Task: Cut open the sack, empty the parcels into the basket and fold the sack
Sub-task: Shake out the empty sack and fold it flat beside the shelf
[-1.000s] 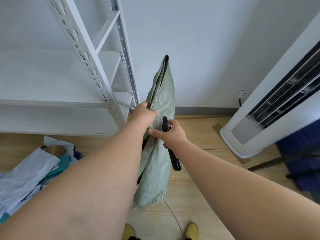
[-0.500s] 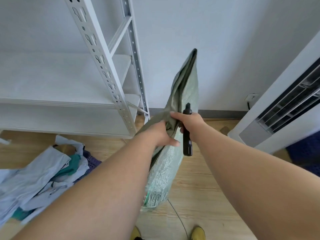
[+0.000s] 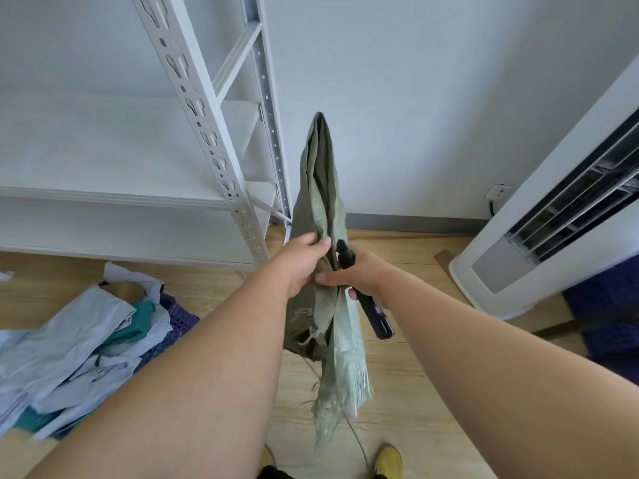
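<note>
Green sack (image 3: 325, 209) upright between hands | left hand (image 3: 300, 267) grips sack | right hand (image 3: 359, 278) pinches sack, holds cutter (image 3: 375, 314)

Head view, single camera: worn on the person's head, facing forward and down, close over both forearms; floor (image 3: 408, 392) at 6 o'clock, wall (image 3: 415, 81) at 12 o'clock.

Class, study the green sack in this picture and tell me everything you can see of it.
The sack is pale green, of woven plastic-like cloth, limp, creased and bunched lengthwise. It hangs upright above the wooden floor, its lower edge frayed into loose threads. The left hand grips its middle; the right hand, which also holds a black tool, pinches it alongside.
</note>
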`<state>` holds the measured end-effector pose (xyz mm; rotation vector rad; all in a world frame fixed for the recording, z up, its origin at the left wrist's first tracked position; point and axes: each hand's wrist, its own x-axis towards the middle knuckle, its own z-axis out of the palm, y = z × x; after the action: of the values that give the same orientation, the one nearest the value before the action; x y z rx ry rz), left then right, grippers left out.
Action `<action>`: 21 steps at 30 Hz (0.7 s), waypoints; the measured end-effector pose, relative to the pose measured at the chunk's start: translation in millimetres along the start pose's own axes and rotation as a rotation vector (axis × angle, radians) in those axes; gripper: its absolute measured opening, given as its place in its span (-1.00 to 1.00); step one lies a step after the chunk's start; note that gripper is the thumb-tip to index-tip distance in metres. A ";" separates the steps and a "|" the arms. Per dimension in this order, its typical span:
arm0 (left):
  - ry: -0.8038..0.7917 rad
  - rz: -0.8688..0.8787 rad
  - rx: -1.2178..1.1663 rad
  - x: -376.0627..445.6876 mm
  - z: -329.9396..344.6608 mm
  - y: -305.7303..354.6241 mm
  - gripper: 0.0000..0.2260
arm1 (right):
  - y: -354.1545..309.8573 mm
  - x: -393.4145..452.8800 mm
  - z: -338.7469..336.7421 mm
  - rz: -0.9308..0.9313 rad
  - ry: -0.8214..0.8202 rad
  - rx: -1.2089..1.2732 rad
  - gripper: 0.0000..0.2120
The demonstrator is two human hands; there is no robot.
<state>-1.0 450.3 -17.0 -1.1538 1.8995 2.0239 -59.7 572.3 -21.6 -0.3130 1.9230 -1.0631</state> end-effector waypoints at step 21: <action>-0.024 0.056 0.514 5.9 -1.0 -11.3 -0.52 | 45.4 24.0 29.9 0.183 0.129 0.384 -0.71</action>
<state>1.8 449.2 -29.4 -0.9406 2.2669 1.4226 -41.1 569.2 -78.0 0.1478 1.7704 -1.3219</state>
